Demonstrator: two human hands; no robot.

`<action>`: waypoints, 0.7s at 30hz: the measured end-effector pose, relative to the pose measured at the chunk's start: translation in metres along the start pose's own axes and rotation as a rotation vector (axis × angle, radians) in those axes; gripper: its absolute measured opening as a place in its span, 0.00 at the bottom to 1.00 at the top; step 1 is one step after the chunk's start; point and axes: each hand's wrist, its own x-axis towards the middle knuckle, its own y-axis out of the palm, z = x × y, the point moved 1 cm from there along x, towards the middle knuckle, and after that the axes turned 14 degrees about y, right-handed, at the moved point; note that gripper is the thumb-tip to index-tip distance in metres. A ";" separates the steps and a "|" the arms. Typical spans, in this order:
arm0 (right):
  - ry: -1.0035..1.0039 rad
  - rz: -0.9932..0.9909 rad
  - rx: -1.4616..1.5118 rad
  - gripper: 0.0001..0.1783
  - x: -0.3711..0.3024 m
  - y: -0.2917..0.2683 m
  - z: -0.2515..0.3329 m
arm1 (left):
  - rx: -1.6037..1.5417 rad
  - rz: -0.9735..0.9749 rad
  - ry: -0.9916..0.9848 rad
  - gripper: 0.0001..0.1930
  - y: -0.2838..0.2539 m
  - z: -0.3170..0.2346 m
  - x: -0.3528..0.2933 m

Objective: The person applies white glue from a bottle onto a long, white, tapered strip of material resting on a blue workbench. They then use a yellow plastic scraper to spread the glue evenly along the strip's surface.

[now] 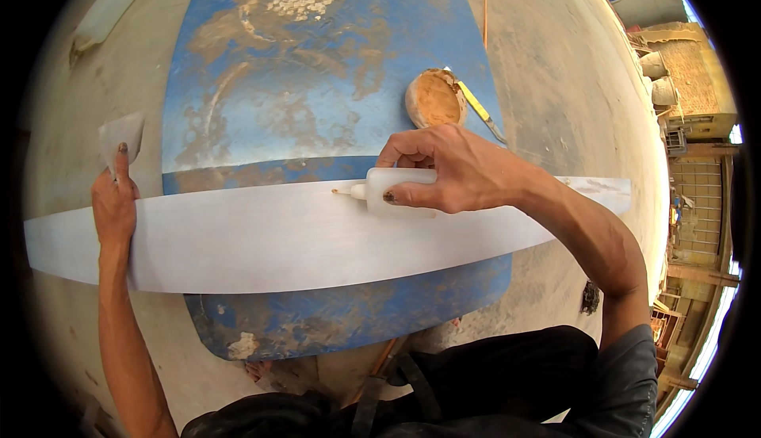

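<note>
Stained blue surface (pixel 333 323) under long white board (pixel 254 236). Right hand (pixel 456 170) curled round white bottle (pixel 377 192), thumb (pixel 416 195) near side, fingers (pixel 394 151) far side, nozzle (pixel 353 191) pointing left above board. Left hand (pixel 115 210) pinching pale sheet (pixel 125 133) past far edge; bowl (pixel 411 105), yellow-handled tool (pixel 474 102) beyond.

The right hand (pixel 456 167) hides part of the white bottle (pixel 400 175); beyond it, the upper edge cuts off the blue surface (pixel 325 125).
</note>
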 end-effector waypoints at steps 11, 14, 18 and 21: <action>0.060 0.037 0.033 0.20 0.001 0.001 0.014 | 0.034 0.045 -0.029 0.41 -0.005 -0.006 0.004; 0.042 0.031 0.043 0.21 0.004 0.004 0.014 | 0.024 0.047 -0.026 0.41 -0.007 -0.009 0.003; 0.005 0.001 0.004 0.22 0.008 0.006 0.017 | 0.001 0.003 -0.033 0.41 -0.004 -0.015 0.001; 0.007 0.012 -0.007 0.22 0.011 0.006 0.021 | 0.016 0.019 -0.030 0.41 -0.002 -0.010 0.002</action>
